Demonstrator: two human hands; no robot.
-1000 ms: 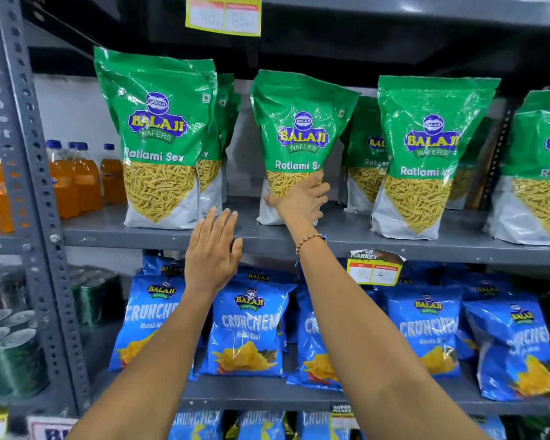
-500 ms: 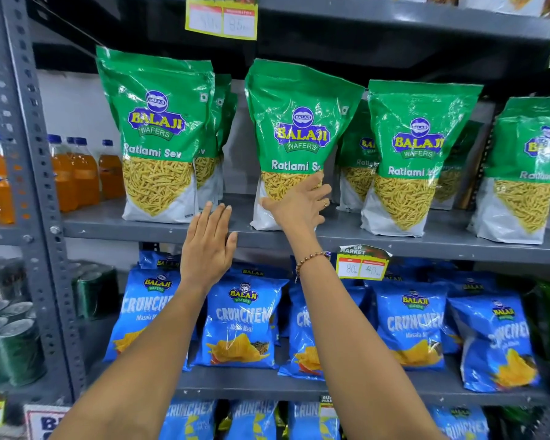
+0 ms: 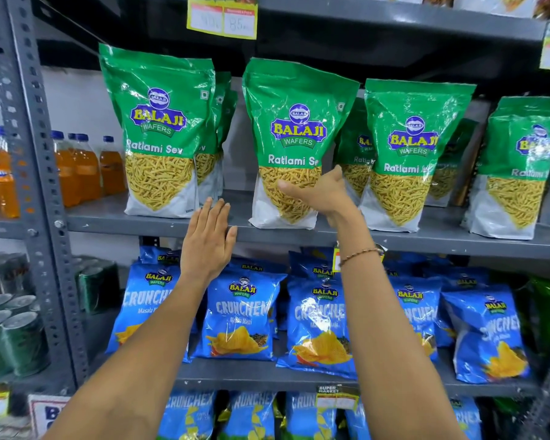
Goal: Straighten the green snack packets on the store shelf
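green snack packet (image 3: 294, 138) gripped low by right hand (image 3: 323, 193), left hand (image 3: 208, 239) flat.

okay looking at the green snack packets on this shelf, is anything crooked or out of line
Yes. The second green packet, gripped at its lower right by the right hand, leans with its top tipped left and stands forward of the first green packet. The left hand hovers open at the shelf edge. Nothing looks torn or spilled.
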